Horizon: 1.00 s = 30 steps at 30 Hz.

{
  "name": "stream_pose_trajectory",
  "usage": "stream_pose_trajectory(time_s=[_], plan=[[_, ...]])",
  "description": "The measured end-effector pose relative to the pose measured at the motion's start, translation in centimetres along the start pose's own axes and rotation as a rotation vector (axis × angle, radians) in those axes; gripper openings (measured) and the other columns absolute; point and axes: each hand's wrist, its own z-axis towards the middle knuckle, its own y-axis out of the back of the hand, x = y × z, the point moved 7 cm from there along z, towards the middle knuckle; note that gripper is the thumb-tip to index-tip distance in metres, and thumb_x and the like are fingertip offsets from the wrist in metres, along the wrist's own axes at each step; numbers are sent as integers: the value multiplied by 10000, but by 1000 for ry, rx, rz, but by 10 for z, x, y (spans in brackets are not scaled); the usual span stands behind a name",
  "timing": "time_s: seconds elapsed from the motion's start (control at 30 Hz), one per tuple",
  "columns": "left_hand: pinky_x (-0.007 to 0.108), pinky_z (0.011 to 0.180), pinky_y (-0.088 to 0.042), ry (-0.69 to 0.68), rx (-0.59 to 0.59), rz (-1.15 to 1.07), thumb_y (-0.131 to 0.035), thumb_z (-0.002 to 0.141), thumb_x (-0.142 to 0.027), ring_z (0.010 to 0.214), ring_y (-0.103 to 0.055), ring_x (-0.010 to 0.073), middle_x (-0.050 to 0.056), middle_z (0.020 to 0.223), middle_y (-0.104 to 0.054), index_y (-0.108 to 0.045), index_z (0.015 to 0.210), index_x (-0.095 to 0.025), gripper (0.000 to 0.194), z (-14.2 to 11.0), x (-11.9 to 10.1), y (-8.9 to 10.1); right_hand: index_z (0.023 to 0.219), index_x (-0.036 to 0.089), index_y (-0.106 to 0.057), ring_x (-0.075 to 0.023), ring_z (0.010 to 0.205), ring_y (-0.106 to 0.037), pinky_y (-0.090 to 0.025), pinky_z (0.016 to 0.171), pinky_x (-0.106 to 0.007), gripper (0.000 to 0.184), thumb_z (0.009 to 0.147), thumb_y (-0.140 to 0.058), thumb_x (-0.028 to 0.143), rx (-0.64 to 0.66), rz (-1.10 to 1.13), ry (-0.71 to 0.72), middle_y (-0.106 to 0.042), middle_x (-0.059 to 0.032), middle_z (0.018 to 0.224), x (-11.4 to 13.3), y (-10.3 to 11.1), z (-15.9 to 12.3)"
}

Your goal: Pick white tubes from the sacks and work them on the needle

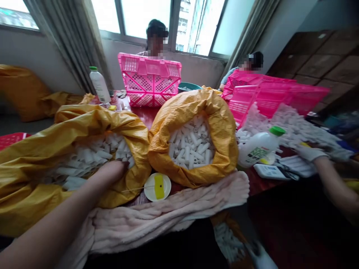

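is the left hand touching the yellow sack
Touching: the head view shows the left hand lying over the rim of the yellow woven sack, at its mouth.

- I see a dark red wooden table (259, 183) ahead
- 12 o'clock: yellow woven sack (193, 138) of white tubes
- Beyond it: pink plastic crate (148, 80)
- 2 o'clock: white bottle (259, 147), green-capped
- 6 o'clock: pink fleece blanket (168, 205)

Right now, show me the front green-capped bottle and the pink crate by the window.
Front green-capped bottle (256, 149): head view, on its white body.
Pink crate (150, 66): head view, on its upper wall.
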Motion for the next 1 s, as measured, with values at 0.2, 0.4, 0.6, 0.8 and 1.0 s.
stream_pose_trajectory(time_s=[0.2,0.4,0.6,0.8,1.0], plan=[[306,696,-399,111,54,-6,-372,793,-324,730,-567,202,98,786,-625,-619,854,-108,334,-9,4,7,855,220,-633,-257,875,-628,-496,784,-364,278,743,-446,393,53,77,352,-677,-97,917,133,14,3],[267,836,-388,5,-186,-428,-344,789,-539,929,-536,191,61,1013,-586,-579,1031,-200,478,-32,-12,33,1005,214,-608,-198,968,-547,-413,870,-308,287,799,-424,138,104,-178,1146,-609,-67,1017,384,14,-1],[241,655,-429,-18,-267,-743,-232,835,-509,688,-529,150,18,724,-565,-504,789,-192,421,-51,-33,20,845,153,-670,-298,1023,-488,-363,875,-417,165,720,-565,132,155,-576,1256,-594,-146,1012,461,-48,41],[284,736,-400,-49,-322,-557,-437,776,-319,803,-517,175,38,835,-561,-485,823,-197,139,-71,-54,-3,983,147,-549,-187,902,-511,-416,817,-342,195,840,-437,216,254,-83,1301,-572,-95,960,455,-24,-9],[276,746,-390,-61,-226,-455,-411,801,-241,825,-528,176,45,847,-588,-503,797,-191,104,-67,-62,-34,1097,222,-504,-137,823,-540,-457,771,-278,261,869,-413,309,573,129,1189,-572,-30,927,409,-80,-71]])
